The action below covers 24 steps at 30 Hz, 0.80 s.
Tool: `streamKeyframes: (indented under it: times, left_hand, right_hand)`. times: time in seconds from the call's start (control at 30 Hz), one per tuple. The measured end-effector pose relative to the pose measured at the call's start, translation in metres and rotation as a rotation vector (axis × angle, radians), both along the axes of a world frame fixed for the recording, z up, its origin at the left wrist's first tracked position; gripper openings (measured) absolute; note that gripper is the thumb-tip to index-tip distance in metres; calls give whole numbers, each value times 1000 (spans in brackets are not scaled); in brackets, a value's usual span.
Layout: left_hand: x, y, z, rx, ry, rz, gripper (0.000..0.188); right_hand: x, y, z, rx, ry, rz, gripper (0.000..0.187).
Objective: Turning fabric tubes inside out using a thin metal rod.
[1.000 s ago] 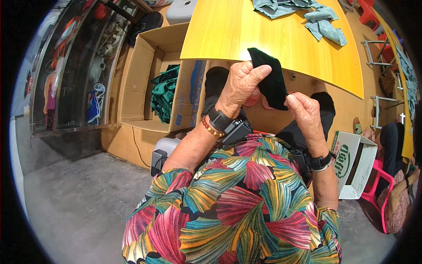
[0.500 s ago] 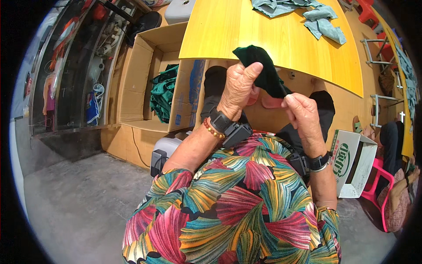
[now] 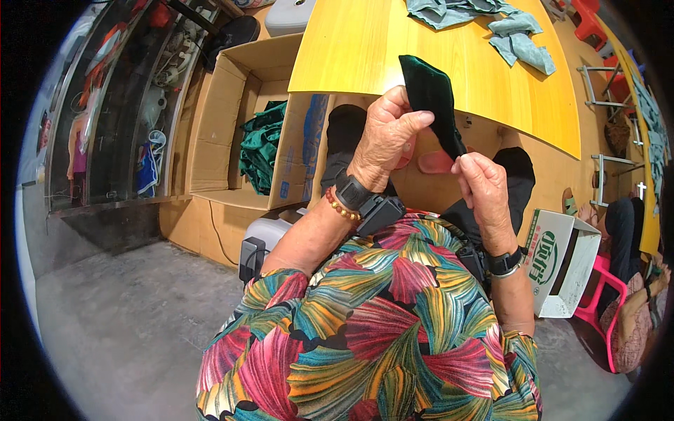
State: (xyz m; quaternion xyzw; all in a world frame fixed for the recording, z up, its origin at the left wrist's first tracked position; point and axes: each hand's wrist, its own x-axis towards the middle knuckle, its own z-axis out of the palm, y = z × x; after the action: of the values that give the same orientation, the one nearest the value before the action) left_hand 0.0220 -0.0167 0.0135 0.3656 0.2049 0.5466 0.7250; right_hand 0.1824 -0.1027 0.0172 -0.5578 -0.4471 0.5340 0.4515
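Note:
Between my hands, just in front of the near edge of the yellow table (image 3: 337, 63), a dark green velvety piece of cloth (image 3: 430, 91) is stretched at a slant. My left hand (image 3: 387, 137) pinches its left side, thumb pointing right along the cloth. Fingertips of my right hand (image 3: 483, 184) close on the narrow lower end. The upper end of the cloth stands free above the tabletop. Left of my knees, an open cardboard box (image 3: 210, 133) holds a heap of similar green cloth (image 3: 263, 151).
Grey-green cloth pieces (image 3: 519, 42) lie on the table's far right. A white carton (image 3: 562, 266) and a pink plastic chair (image 3: 611, 281) stand at right, near a seated person's leg (image 3: 621, 231). Glass-fronted shelves (image 3: 105, 119) line the left.
The cloth has been raised and straightened, its free end now higher and further right. My left hand has moved slightly right; my right hand has hardly shifted, still pinching the lower end.

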Motion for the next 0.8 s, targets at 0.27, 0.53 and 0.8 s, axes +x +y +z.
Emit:
streamKeyframes:
  times: [0.27, 0.53, 0.8]
  left_hand:
    - [7, -2, -9, -36, -68, 24, 23]
    - [2, -2, -10, -77, -48, -58, 36]
    - [-25, 33, -6, 71, -62, -105, 44]
  right_hand:
    - [-2, 5, 8, -173, 175, -16, 31]
    - [1, 9, 8, -92, 231, 28, 30]
    - [6, 2, 12, -97, 53, 102, 32]
